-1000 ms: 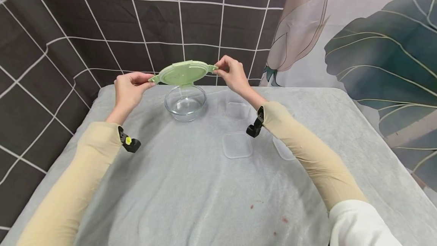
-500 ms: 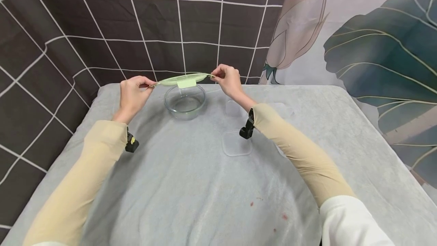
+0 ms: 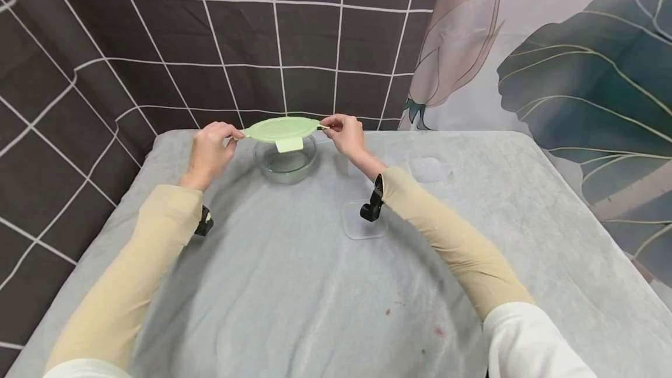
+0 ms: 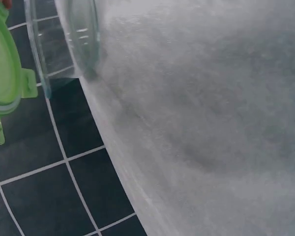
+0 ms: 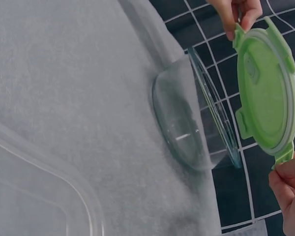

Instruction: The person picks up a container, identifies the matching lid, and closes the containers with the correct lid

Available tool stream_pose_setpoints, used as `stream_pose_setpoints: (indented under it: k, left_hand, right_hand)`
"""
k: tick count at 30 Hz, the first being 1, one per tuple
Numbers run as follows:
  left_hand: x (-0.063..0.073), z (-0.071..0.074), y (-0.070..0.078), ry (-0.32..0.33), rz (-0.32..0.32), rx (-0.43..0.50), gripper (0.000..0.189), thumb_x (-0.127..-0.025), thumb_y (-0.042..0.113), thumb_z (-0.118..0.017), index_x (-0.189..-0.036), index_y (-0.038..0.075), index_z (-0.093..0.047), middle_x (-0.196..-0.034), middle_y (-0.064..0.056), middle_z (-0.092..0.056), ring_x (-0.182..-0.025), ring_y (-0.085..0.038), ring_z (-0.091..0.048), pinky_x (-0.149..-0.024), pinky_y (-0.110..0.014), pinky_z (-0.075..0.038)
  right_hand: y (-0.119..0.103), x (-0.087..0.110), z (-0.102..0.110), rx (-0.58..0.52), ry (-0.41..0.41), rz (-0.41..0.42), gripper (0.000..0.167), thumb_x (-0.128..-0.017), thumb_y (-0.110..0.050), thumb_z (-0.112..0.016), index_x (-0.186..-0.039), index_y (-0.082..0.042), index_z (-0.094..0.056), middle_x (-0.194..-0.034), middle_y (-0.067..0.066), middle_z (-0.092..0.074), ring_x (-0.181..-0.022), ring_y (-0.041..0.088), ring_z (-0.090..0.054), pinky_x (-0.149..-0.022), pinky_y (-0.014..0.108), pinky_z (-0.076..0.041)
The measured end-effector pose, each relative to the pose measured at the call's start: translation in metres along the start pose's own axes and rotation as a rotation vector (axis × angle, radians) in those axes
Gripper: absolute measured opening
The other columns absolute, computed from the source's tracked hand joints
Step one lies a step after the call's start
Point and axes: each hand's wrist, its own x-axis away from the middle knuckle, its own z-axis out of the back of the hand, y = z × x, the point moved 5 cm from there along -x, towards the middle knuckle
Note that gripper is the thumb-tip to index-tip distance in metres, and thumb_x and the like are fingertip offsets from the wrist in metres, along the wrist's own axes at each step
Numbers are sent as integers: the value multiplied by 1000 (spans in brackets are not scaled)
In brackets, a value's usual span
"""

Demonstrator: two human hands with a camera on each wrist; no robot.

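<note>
A round green lid [image 3: 283, 128] with side clips is held up between both hands. My left hand [image 3: 211, 150] pinches the clip at its left end. At the opposite end, the thumb and fingers of my right hand [image 3: 346, 136] grip another clip. Below the lid, a round clear glass bowl [image 3: 286, 167] stands on the cloth, its far rim partly covered by the lid in the head view. The right wrist view shows a gap between the lid [image 5: 265, 93] and the rim of the bowl [image 5: 179, 113]. One clip hangs down at the lid's near side.
A clear square plastic lid [image 3: 363, 229] lies on the grey cloth-covered table [image 3: 273, 284], right of the bowl. Behind my right forearm is another clear plastic piece [image 3: 427, 169]. A dark gridded curtain [image 3: 236, 34] hangs close behind the table's far edge.
Both hands have lowered the green lid toward the bowl and tipped it from showing its underside to nearly level, top side up. The bowl has stayed in place.
</note>
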Motion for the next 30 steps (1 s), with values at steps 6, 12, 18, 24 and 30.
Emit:
stream_pose_setpoints:
  k: [6, 12, 18, 24, 30]
  left_hand:
    - [5, -9, -1, -27, -85, -36, 19, -74, -17, -58, -78, -1, -68, -79, -17, -69, -78, -36, -62, -70, -48, -51]
    - [12, -14, -7, -16, -109, -43, 23, -73, -20, -52, -76, -2, -66, -76, -17, -68, -73, -35, -60, -65, -46, -50]
    - [19, -17, -8, -27, -92, -40, 22, -72, -19, -51, -75, -2, -65, -78, -17, -66, -79, -37, -61, -68, -48, -50]
    - [26, -21, -7, -62, -84, -40, 22, -72, -19, -52, -75, -1, -64, -80, -17, -66, -79, -37, -61, -67, -49, -50]
    - [33, -25, -11, -97, -90, -36, 20, -74, -18, -56, -78, 0, -64, -82, -17, -66, -82, -36, -61, -70, -49, -51]
  right_hand:
    - [7, 5, -5, -22, -4, -55, 19, -85, 1, -67, -101, -4, -74, -106, 11, -73, -98, 20, -71, -79, 23, -57]
    - [10, 10, -11, 0, -53, -81, 20, -85, 0, -67, -102, -7, -75, -109, 9, -73, -100, 18, -70, -81, 26, -56]
    - [4, 14, -14, 65, -98, -69, 22, -84, 1, -68, -104, -5, -74, -108, 10, -73, -100, 21, -70, -86, 30, -56]
    - [1, 15, -15, 124, -136, -73, 28, -82, 1, -65, -107, -6, -73, -113, 9, -72, -103, 22, -69, -86, 32, -56]
    - [2, 17, -16, 151, -157, -81, 30, -80, 1, -63, -107, -7, -74, -116, 8, -70, -103, 22, -69, -83, 31, -56]
